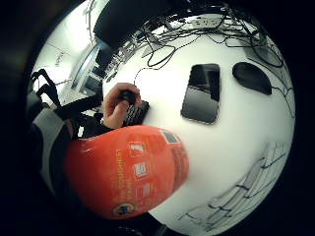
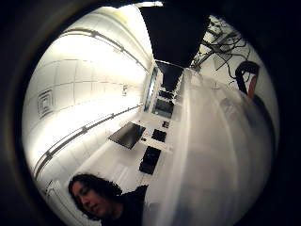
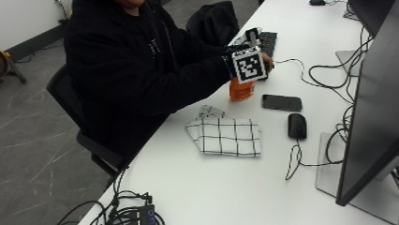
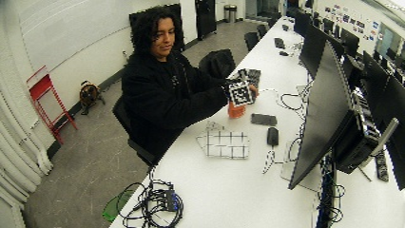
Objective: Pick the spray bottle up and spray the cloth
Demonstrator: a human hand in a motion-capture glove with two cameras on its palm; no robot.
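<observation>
The gloved right hand [image 3: 246,65] has its fingers wrapped round the upright orange spray bottle [image 3: 240,90], held just above the table [image 3: 205,187], while the checked cloth [image 3: 225,136] lies flat nearer the camera, below the bottle.

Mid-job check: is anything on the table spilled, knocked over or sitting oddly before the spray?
Nothing stands out. The orange plastic spray bottle is upright in the black-gloved right hand, the white cloth with black grid lines lies folded on the white table, one corner slightly rumpled, and the black phone and black mouse sit flat beside it. No spill shows.
</observation>
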